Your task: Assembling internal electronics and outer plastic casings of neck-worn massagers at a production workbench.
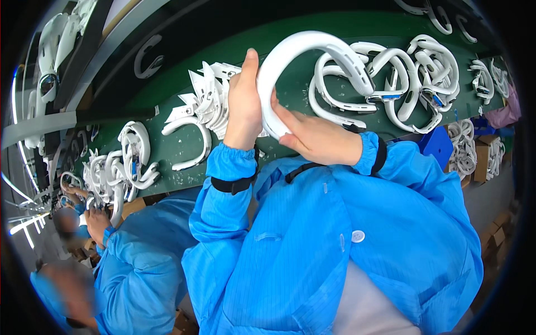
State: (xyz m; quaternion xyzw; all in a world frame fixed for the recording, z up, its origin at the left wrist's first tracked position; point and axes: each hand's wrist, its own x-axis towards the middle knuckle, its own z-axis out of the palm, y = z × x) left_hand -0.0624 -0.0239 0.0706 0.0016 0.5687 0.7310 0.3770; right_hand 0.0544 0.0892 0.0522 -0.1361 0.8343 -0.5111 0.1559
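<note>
A large white C-shaped neck fan (304,43), with slots along its inner edge, is held up over the green bench by both my hands. My left hand (244,106) grips its left side, palm against the curve and thumb pointing up. From the right, my right hand (324,137) closes on the lower left end, its thumb underneath and its fingers partly hidden behind the band. Just left of my left hand lies a heap of white pointed plastic pieces (207,103). One loose white curved piece (206,146) rests beside that heap.
Several white neck fans (432,72), some with blue parts, lie piled on the green bench (287,92) to the right. A blue bin (435,146) and cardboard box (483,159) stand beyond. At left, a co-worker in blue (142,262) handles pieces near another pile (134,151).
</note>
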